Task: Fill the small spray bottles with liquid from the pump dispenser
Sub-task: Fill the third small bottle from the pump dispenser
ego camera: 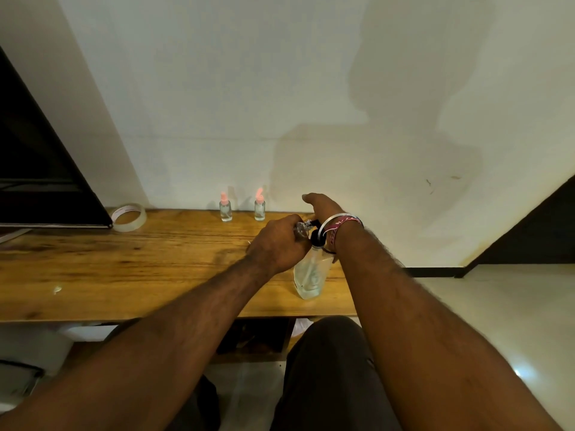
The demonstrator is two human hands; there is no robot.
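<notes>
A clear pump dispenser [311, 275] with a black pump head stands near the right end of the wooden table [124, 265]. My right hand [323, 206] lies on top of the pump head, fingers stretched out flat. My left hand [277, 244] grips a small uncapped clear spray bottle [302, 229], tilted with its neck toward the pump spout. Two more small spray bottles with pink tops, one [225, 208] left of the other [259, 206], stand upright by the wall at the back of the table.
A roll of clear tape [129, 217] lies at the back left, beside a dark screen [40, 169]. The table's right edge is just right of the dispenser, with pale floor [497, 306] beyond. My knees are under the front edge.
</notes>
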